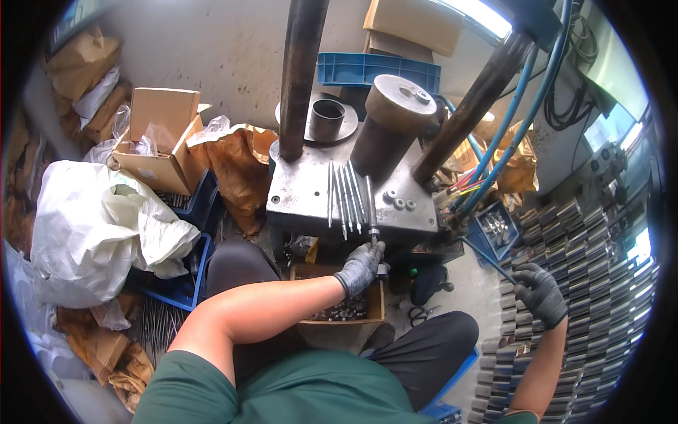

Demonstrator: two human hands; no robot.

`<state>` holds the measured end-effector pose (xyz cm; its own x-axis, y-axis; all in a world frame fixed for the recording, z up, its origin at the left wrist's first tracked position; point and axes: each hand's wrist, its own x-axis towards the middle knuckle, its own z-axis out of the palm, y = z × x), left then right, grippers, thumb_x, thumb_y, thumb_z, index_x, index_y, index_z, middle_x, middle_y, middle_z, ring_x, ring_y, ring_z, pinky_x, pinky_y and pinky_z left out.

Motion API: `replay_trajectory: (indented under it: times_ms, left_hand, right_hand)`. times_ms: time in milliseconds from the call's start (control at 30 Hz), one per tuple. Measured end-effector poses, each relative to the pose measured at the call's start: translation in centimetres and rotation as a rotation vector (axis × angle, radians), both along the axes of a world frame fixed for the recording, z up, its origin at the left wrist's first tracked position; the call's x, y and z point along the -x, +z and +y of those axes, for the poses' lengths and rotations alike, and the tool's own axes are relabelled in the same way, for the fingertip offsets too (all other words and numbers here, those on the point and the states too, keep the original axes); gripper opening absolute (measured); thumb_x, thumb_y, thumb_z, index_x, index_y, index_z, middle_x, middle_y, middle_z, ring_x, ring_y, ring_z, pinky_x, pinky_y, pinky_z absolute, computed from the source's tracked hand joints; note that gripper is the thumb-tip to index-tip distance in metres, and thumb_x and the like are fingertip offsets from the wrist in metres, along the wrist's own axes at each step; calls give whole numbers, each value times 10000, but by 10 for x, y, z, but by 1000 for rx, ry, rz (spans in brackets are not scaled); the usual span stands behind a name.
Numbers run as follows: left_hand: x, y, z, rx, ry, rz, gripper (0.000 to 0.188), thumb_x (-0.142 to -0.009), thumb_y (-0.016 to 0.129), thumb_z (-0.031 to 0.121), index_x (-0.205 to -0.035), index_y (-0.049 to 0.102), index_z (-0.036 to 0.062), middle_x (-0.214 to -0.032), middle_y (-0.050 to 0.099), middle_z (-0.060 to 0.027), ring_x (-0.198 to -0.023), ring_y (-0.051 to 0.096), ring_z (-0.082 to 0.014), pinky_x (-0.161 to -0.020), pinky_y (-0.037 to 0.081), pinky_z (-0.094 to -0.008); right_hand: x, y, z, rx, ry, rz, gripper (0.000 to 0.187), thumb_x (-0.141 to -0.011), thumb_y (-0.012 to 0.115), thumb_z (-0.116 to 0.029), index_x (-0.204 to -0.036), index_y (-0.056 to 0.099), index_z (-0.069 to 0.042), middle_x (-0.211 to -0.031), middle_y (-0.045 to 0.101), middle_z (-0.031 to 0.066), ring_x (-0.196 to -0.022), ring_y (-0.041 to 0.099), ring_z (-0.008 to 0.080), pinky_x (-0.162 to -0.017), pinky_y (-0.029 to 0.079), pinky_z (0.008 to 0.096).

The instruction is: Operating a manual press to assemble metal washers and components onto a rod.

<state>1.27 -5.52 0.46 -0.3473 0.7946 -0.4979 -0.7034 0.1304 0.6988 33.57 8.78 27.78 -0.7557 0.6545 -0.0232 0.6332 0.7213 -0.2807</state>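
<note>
My left hand [361, 270], in a grey glove, is closed around the lower end of a metal rod [371, 205] at the front edge of a steel press block [304, 194]. Several slim metal rods [345, 198] lie side by side on the block, left of the held one. Three small metal rings [399, 201] sit to its right. Out to the right, my gloved right hand [541, 295] is closed on the end of a thin blue lever [487, 260], which slants up toward the press. A thick steel cylinder [388, 134] stands behind the rods.
Two steel columns [302, 78] rise from the block. Below my left hand is a cardboard box [376, 311] of small metal parts, with scissors [418, 315] beside it. A blue tray [513, 237] and stacked metal pieces [586, 304] fill the right; a white sack [85, 233] stands left.
</note>
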Motion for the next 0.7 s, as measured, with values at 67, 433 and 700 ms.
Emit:
replay_trajectory:
  times_ms: [67, 433, 700]
  left_hand:
    - [1, -2, -4, -35, -61, 253, 211, -1082, 564, 306, -1046, 543, 99, -797, 580, -30, -688, 673, -195, -623, 585, -363]
    - [27, 82, -14, -369, -22, 787, 147, -1082, 568, 153, -1196, 578, 59, -992, 607, -12, -802, 530, -75, -699, 489, -264]
    - [122, 219, 53, -866, 118, 792, 153, -1032, 618, 36, -1174, 565, 16, -886, 587, -33, -766, 586, -130, -708, 512, -294]
  right_hand:
    - [2, 3, -3, -37, -13, -47, 278, -851, 736, -118, -1089, 741, 24, -1040, 708, 172, -875, 713, 298, -777, 571, 371]
    - [5, 2, -8, -182, -62, -39, 345, -894, 721, -335, -1034, 764, -23, -965, 736, 173, -915, 711, 373, -815, 565, 438]
    - [-2, -7, 0, -231, -48, 15, 302, -890, 692, -290, -1048, 777, -47, -958, 737, 184, -892, 710, 371, -820, 567, 450]
